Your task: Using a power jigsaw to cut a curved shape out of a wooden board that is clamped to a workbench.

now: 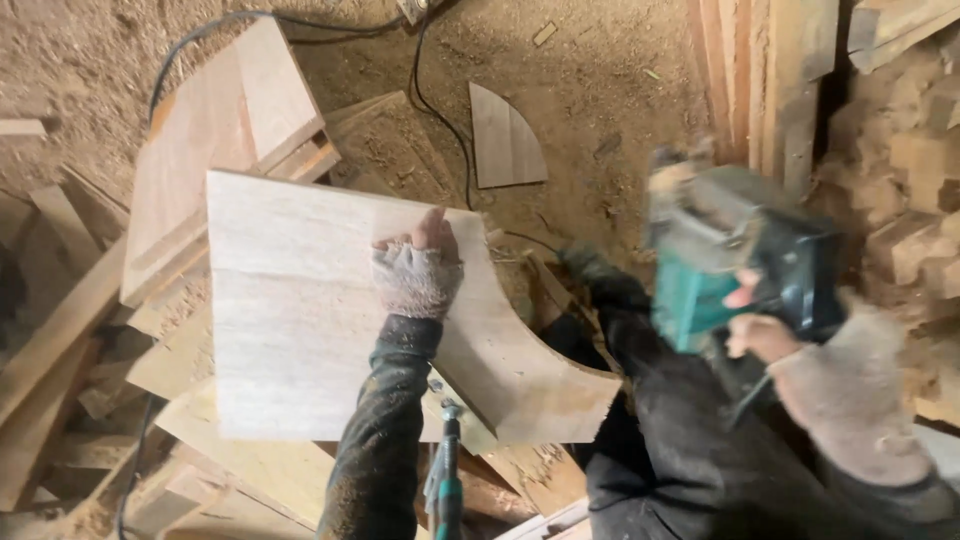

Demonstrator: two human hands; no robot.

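- While the left hand (417, 268) lies palm down on the pale wooden panel (300, 310), fingers curled over its top edge near the curved cutout, the forearm runs up from the bottom of the frame in a dusty dark sleeve; fingerless knit glove on.
- Panel sits on a stack of boards (215, 130), square at its left side, concave arc cut into its right side, lower right corner pointing toward the person's lap.
- Right hand (765, 325) is raised off to the right, clenched round the handle of a green and black power tool (735, 255); tool blurred, held clear of the panel.
- Black cable (440, 110) trails across the sawdust floor (600, 80) above the panel.
- Quarter-round wood offcut (505, 140) lies on the floor just beyond the panel's top edge.
- Green clamp (447, 480) stands below the panel's bottom edge.
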